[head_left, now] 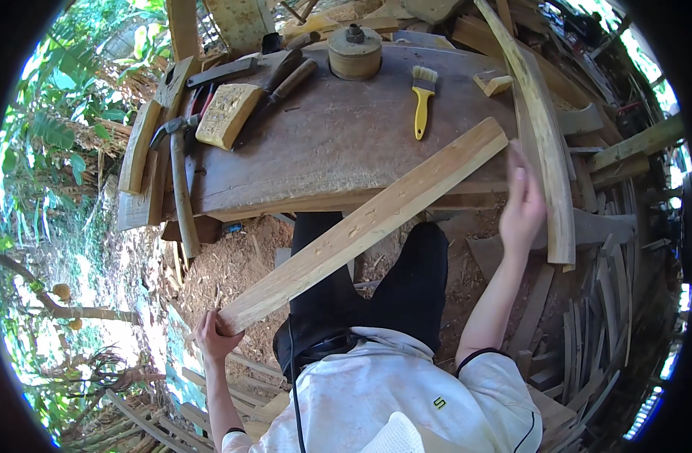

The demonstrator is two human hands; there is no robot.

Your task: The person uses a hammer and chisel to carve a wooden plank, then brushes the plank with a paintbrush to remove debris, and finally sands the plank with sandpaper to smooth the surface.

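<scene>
A long, flat wooden plank slants from lower left to upper right across my lap and over the workbench. My left hand is closed around its lower end. Beside the far end, slightly to its right, is my right hand; its fingers are stretched out and blurred, and it holds nothing that I can see. Whether those fingertips touch the plank is hard to make out. Beyond the plank lies a paintbrush with a yellow handle.
A hammer hangs over the bench's left edge, near a wood block, a chisel-like tool and a dark metal bar. A round wooden piece with a bolt sits at the back. A long curved timber leans at the right.
</scene>
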